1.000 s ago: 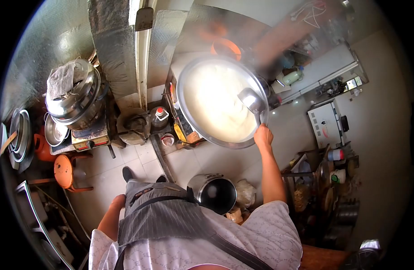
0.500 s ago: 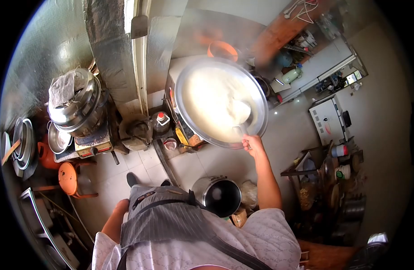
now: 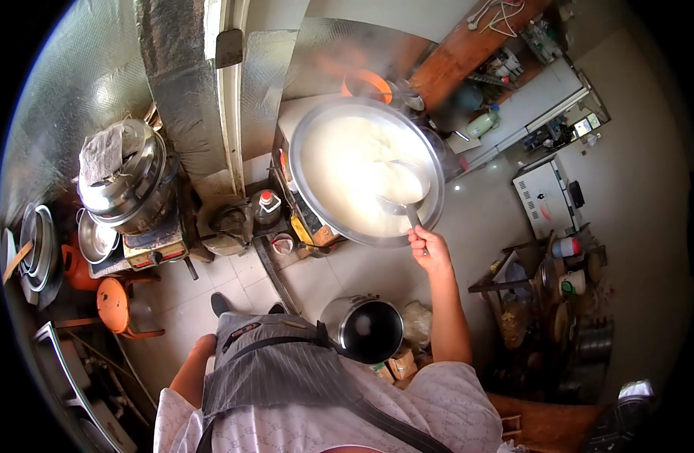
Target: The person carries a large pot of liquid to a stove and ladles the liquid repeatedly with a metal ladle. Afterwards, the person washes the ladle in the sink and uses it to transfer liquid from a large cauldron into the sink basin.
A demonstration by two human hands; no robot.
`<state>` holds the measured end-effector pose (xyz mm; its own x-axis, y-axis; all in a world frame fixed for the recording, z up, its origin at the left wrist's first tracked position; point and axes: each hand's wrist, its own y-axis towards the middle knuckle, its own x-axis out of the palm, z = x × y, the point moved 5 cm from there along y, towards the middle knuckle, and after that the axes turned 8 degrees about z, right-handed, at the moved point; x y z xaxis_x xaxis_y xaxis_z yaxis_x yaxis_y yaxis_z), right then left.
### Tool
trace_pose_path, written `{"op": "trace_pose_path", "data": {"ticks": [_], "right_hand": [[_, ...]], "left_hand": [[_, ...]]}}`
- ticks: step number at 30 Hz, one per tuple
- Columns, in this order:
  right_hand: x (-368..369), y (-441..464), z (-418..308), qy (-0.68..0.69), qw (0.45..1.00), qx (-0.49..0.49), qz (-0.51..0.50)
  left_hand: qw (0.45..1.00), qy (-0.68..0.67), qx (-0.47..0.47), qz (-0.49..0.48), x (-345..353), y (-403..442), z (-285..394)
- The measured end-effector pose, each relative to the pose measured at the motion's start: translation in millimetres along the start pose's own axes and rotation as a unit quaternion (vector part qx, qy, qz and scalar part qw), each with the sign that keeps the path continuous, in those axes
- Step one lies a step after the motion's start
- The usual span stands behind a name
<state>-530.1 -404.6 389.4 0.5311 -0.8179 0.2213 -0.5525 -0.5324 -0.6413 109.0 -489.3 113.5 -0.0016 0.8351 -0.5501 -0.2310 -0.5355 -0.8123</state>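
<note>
My right hand (image 3: 430, 250) is closed round the handle of a metal ladle (image 3: 413, 216) at the near right side of a wide metal pan. The ladle's round bowl is full of white liquid and sits at the surface of the same pale, steaming liquid (image 3: 339, 162) in the pan (image 3: 296, 174). Bright glare covers the middle of the liquid. My left hand (image 3: 206, 344) hangs low beside the grey striped apron (image 3: 275, 370), its fingers hidden from view.
Left stands a lidded steel pot (image 3: 139, 200) with a cloth on top, over a small stove (image 3: 157, 253). An orange stool (image 3: 114, 306) is below it. A tall dark-insided pot (image 3: 371, 332) stands near my legs. A red-capped jug (image 3: 267, 205) sits left of the pan.
The ladle's bowl shows more clearly at the surface, with its rim and handle out of the liquid. My right hand has shifted slightly toward me; my left hand stays low.
</note>
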Motion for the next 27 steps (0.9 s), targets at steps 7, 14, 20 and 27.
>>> {"op": "trace_pose_path", "data": {"ticks": [7, 14, 20, 27], "right_hand": [[6.3, -23.1, -43.8, -0.051, 0.995, -0.077, 0.025], [17.1, -55.5, -106.9, -0.108, 0.973, -0.182, 0.088], [29.6, -68.3, -153.4, -0.139, 0.951, -0.252, 0.110], [50.0, -67.8, -184.4, -0.199, 0.915, -0.318, 0.149]], "left_hand": [[0.997, 0.023, 0.058, 0.037, 43.0, 56.6, -29.5], [0.994, 0.080, 0.076, 0.013, 37.4, 60.1, -26.0], [0.996, 0.064, 0.066, 0.020, 28.8, 55.3, -20.4], [0.995, 0.060, 0.068, 0.030, 32.1, 58.7, -22.6]]}}
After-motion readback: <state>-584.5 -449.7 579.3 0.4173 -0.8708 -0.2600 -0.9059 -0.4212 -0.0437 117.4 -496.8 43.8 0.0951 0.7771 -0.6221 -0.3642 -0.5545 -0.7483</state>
